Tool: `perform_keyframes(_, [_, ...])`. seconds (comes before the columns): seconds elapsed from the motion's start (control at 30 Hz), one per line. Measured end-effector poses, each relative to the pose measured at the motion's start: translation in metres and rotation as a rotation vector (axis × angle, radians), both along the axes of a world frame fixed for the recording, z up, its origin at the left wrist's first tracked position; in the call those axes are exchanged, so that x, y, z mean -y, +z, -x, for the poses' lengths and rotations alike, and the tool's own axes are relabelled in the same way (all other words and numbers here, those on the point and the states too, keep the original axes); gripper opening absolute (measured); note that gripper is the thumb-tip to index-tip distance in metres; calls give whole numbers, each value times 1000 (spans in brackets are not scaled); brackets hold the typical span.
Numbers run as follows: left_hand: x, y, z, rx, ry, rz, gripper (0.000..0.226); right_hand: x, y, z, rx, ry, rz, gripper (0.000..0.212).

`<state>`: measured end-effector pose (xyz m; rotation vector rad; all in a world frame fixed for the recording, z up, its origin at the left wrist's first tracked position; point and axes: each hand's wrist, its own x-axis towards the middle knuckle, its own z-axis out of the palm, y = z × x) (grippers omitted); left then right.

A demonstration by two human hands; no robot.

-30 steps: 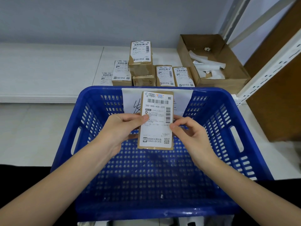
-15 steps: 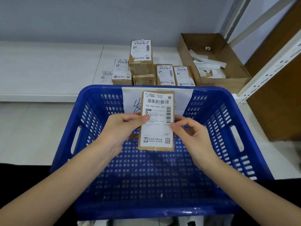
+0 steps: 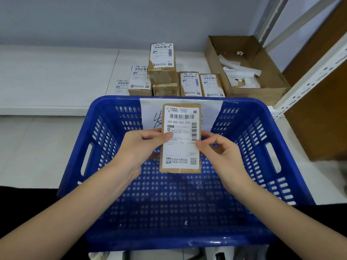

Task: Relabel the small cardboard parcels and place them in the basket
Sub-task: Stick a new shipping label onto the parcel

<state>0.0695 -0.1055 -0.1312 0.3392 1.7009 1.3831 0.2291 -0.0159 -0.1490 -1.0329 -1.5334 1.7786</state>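
Note:
I hold a small cardboard parcel (image 3: 181,147) with a white shipping label on its face, upright above the blue plastic basket (image 3: 105,132). My left hand (image 3: 139,147) grips its left edge, thumb on the label. My right hand (image 3: 216,149) pinches the right edge of the label with thumb and fingers. Nothing lies in the basket apart from a small scrap on its floor. Several more labelled parcels (image 3: 163,62) are stacked on the white surface behind the basket.
A white paper sign (image 3: 150,111) with handwriting hangs on the basket's far wall. An open cardboard box (image 3: 262,91) with peeled label backings sits at the back right. A white slotted shelf post (image 3: 309,72) and brown panel stand at right.
Almost nothing moved. The parcel and both hands stay in place above the basket; the view shifted very slightly.

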Motion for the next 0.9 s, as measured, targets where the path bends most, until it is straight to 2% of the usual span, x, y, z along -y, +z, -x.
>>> perform_keyframes(0.33, [-1, -4, -2, -27, 24, 7, 8, -3, -5, 0, 53, -8, -28, 14])
perform_keyframes(0.5, [-1, -5, -3, -33, 26, 17, 9, -5, -9, -1, 48, -57, -35, 30])
perform_keyframes(0.6, [-1, -7, 0, -52, 14, 18, 8, -6, -9, -1, 40, -2, -46, 28])
perform_keyframes(0.67, [0, -6, 0, -71, 1, 7, 6, -8, -8, -2, 80, 78, -123, 43])
perform_keyframes(0.8, [-1, -2, -2, -152, -52, -31, 11, -18, -4, -5, 190, 302, -269, 108])
perform_keyframes(0.83, [-1, -1, -3, -169, -69, -41, 10, -22, -4, -6, 208, 332, -279, 115])
perform_keyframes(0.9, [0, -1, -4, -191, -94, -47, 10, -29, -1, -7, 228, 369, -293, 116])
